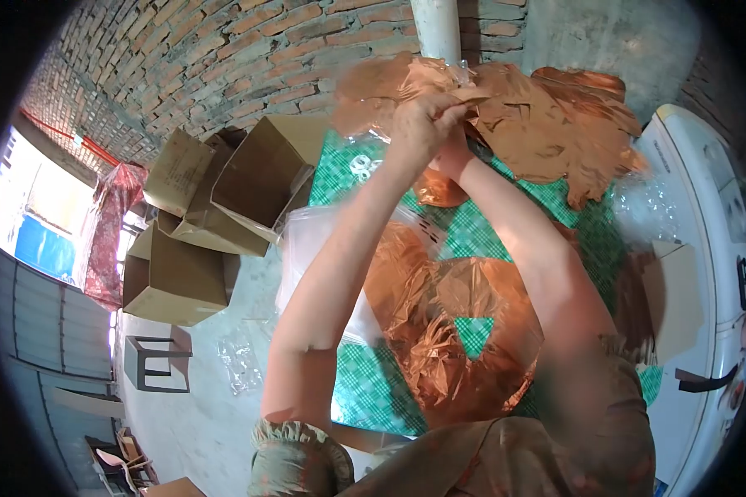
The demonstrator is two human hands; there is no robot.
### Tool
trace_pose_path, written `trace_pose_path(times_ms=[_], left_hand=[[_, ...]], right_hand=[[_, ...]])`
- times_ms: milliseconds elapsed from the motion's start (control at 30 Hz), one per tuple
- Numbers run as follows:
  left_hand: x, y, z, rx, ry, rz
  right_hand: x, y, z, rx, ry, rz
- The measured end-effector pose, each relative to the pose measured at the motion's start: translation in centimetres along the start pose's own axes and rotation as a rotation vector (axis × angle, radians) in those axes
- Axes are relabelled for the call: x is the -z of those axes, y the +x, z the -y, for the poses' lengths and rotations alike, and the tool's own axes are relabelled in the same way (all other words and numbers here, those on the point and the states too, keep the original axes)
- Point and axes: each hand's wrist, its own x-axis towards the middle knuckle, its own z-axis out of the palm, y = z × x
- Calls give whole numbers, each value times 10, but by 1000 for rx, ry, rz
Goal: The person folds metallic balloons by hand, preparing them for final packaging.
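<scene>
My left hand (pixel 423 124) is at the far side of the table, fingers pinched on the edge of a copper-coloured foil balloon (pixel 547 124) lying flat in a crumpled pile. Close beneath it is my right hand (pixel 451 156), its fingers mostly hidden behind the left, so their grip does not show. Nearer to me, between my forearms, another flat copper foil balloon (pixel 439 348) with a triangular opening lies spread out. A small folded piece of copper foil (pixel 439 190) sits just below my hands. Clear plastic bags (pixel 307 248) lie under my left forearm.
The table has a green checked cover (pixel 373 381). Open cardboard boxes (pixel 257 174) stand to the left, with a dark stool frame (pixel 153 363) on the floor. A white appliance (pixel 704 248) borders the right side. Behind the table are a brick wall (pixel 249 66) and a white pipe (pixel 436 29).
</scene>
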Motion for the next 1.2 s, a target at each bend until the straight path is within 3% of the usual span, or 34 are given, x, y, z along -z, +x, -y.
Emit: trace_pose_path(times_ms=[100,233,367,467,667,733,800,1067,1133,1200], left_hand=[[-6,-15,1,-142,-94,-63],[17,-50,-31,-35,-105,125],[38,-79,-41,-225,-78,225],[60,-100,-48,-242,-104,278],[108,-149,-101,-228,-251,598],[129,-162,-118,-94,-319,733],[129,-178,-117,-100,-599,686],[130,-200,-132,-65,-732,828],[126,-197,-132,-118,-766,851],[124,-198,-135,-137,-760,858]], right_hand=[[-4,12,-4,-50,12,44],[-9,26,-5,-92,20,84],[-6,36,-5,-114,22,102],[-5,39,-6,-131,26,118],[-6,53,-8,-165,28,147],[-6,57,-9,-180,27,159],[-7,58,-11,-201,28,177],[-21,94,-42,-325,39,289],[-16,98,-49,-237,93,398],[-19,99,-49,-287,40,332]])
